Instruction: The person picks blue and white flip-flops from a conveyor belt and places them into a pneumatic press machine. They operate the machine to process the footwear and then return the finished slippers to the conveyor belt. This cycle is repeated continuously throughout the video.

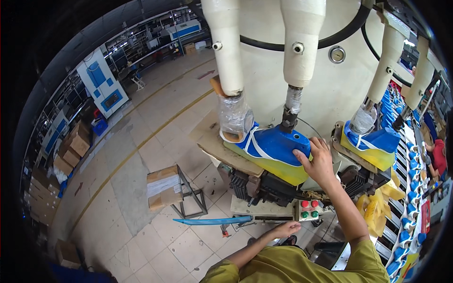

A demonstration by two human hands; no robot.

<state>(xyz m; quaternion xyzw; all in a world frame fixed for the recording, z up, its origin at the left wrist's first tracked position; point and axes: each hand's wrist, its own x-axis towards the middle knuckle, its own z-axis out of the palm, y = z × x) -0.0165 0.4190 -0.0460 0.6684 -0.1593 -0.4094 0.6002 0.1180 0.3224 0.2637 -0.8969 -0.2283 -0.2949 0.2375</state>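
Fingers (317, 143) of my right hand (322, 165) straddle the right end of the blue last (278, 142), thumb laid against its near side and the others bent over the far edge, so I have that end in a spread hold. That last sits on a yellow base (283, 170), under the white machine (264, 78), with a white strap (256, 145) crossing it. A dark press foot (288, 120) bears on its top, and a plastic-wrapped pad (234, 115) stands at its left end. My left hand (286, 229) hangs low, just below the button box (309, 209), which carries two red buttons over two green; its fingers are loosely curled, and from my view I cannot tell whether anything lies inside them. To the right, well apart from my left hand, a second last (370, 140) sits in a like station. Beyond it I see the conveyor (409, 203) lined with blue-and-white pieces. A blue strip (212, 220) reaches leftward beneath the machine, near the cardboard-topped stool (164, 187).
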